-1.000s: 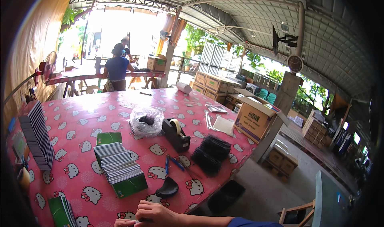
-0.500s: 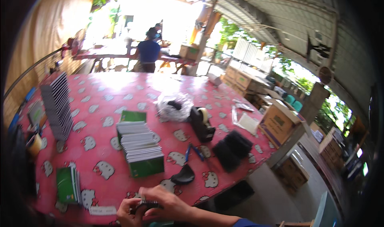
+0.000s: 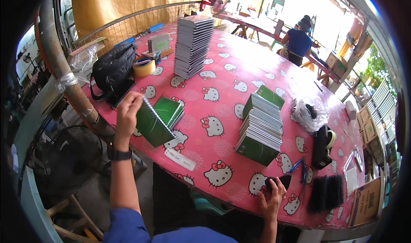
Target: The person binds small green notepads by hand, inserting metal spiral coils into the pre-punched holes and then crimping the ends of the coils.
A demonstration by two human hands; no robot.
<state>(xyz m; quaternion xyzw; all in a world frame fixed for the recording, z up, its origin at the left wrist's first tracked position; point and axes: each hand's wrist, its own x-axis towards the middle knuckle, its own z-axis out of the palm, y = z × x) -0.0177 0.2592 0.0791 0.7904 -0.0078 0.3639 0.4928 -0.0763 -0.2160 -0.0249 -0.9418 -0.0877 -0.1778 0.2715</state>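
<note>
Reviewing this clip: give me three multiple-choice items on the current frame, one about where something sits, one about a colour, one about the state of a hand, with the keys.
1. Where does the tall grey stack of notebooks stand?
A. on the far side of the table, near the wire fence
B. on the floor beside the fan
C. on the cardboard box

2. What colour is the cover of the spiral notebook in the left hand?
A. red
B. green
C. yellow

3. What is the right hand doing?
A. hanging free off the table
B. lifting the plastic bag
C. resting at the table's near edge on a small black object

Answers: 1 A, the stack rises from the pink tablecloth close to the fence. 2 B, the raised cover is plainly green. 3 C, its fingers lie on the black object at the table's edge.
</note>
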